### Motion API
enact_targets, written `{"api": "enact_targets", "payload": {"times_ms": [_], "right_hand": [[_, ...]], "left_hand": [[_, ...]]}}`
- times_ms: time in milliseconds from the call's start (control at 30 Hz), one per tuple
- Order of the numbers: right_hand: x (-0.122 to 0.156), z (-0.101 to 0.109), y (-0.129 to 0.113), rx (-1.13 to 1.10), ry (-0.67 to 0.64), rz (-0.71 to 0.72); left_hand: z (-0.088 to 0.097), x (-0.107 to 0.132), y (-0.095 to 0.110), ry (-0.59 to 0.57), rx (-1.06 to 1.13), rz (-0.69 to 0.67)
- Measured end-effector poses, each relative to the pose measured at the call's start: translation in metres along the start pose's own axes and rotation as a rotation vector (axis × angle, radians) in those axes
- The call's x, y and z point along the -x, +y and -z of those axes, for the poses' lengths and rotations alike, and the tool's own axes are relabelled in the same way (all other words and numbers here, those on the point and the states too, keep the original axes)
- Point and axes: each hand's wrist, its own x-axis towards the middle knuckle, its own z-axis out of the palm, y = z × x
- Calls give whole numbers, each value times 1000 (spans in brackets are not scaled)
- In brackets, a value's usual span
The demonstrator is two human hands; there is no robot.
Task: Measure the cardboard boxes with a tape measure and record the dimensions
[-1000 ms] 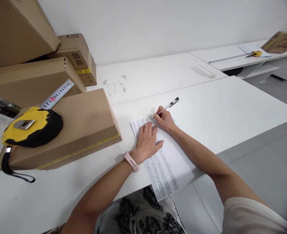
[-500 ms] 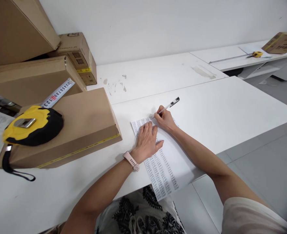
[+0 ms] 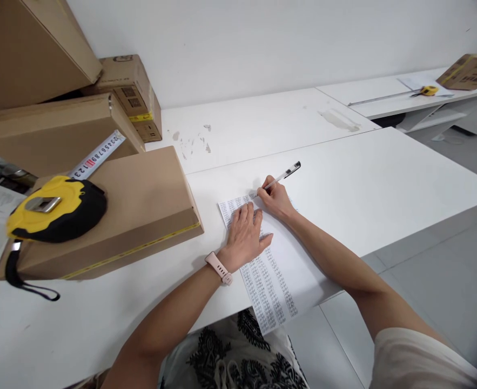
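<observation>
A sheet of paper [image 3: 303, 281] with columns of small handwriting lies on the white table, its lower end hanging past the front edge. My left hand [image 3: 246, 232] rests flat on the sheet with its fingers stretched out, holding nothing. My right hand [image 3: 276, 197] grips a pen [image 3: 289, 172] with a clear barrel and black end; its tip is at the paper's upper part, just right of my left fingertips. My right palm covers part of the sheet there.
To the left, a yellow and black tape measure [image 3: 55, 208] sits on a cardboard box [image 3: 153, 183], its blade partly out. More boxes [image 3: 128, 92] are stacked behind. At the far right, another tape measure [image 3: 428, 91] lies beside a box [image 3: 469, 71] on a white surface [image 3: 384, 86].
My right hand and the pen have shifted very slightly to the right along the top of the sheet. My left hand stays flat in the same place.
</observation>
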Motion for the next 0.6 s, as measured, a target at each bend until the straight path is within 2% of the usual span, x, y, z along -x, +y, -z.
{"api": "enact_targets", "payload": {"times_ms": [233, 333, 400, 500, 600], "right_hand": [[1, -1, 2, -8, 70, 21], [-2, 3, 7, 16, 43, 130], [-5, 8, 13, 115, 6, 251], [-9, 18, 21, 318, -82, 391], [-11, 22, 27, 478, -189, 423]], "left_hand": [[0, 2, 0, 15, -40, -14], [-2, 1, -2, 23, -26, -16], [-4, 0, -2, 42, 2, -12], [1, 6, 1, 150, 48, -35], [28, 29, 5, 375, 87, -95]]}}
